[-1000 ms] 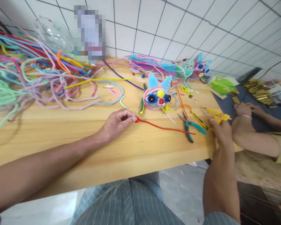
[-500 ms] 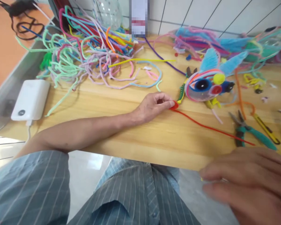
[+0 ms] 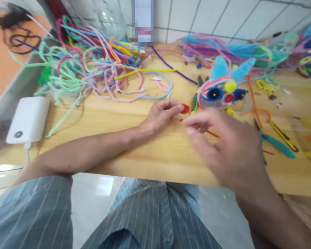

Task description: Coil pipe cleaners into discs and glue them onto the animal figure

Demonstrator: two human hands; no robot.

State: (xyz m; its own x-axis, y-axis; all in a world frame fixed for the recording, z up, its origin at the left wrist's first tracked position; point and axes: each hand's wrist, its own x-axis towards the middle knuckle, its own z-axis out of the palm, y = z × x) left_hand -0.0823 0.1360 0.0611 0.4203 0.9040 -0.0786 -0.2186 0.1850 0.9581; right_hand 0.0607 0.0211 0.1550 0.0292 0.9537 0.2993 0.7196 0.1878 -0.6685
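My left hand (image 3: 163, 112) pinches a small red disc (image 3: 185, 109) by its left edge, between thumb and fingertips, just above the tabletop. Over a thin red pipe cleaner (image 3: 212, 134) hovers my right hand (image 3: 226, 145), blurred, its fingers curled and the thumb and index tips slightly apart. The pipe cleaner's left end shows just below the disc, and much of its length is hidden under the right hand. Right behind that hand stands an animal figure (image 3: 220, 93) with blue fuzzy ears, blue-black eyes, a red nose and a yellow pompom. Beside it lie yellow-green handled pliers (image 3: 194, 102).
Loose pipe cleaners (image 3: 69, 76) pile up at the back left, near a white power bank (image 3: 28, 119) with a cable. Teal-handled pliers (image 3: 278, 145) and a yellow cutter knife (image 3: 283, 136) lie to the right. A phone-like object (image 3: 144, 20) leans against the tiled wall.
My right hand has moved from the lower right, up and left to the red pipe cleaner beside my left hand. The disc shows more fully in my left fingers. The view has shifted slightly.
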